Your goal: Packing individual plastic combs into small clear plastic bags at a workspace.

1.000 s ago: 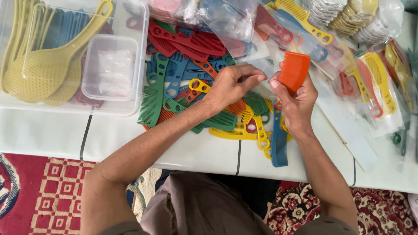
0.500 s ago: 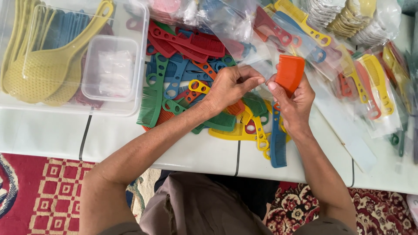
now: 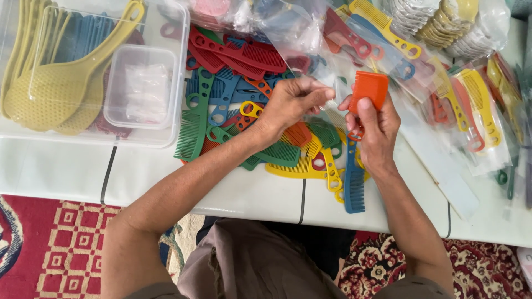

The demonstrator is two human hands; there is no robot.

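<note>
While the right hand pinches the orange comb upright over the far side of the comb pile on the table, the left hand pinches a clear plastic sleeve just beside it, mouth towards the comb.

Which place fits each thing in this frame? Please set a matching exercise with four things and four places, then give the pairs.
Things:
1. orange comb
2. yellow slotted spoons
3. small clear lidded box
4. blue comb

Places:
A. lying on the white table, near its front edge
B. standing among the spoons in the big clear tub
C. lying in the left part of the big clear tub
D. held up in the right hand

Pairs: 1-D, 2-C, 3-B, 4-A
</note>
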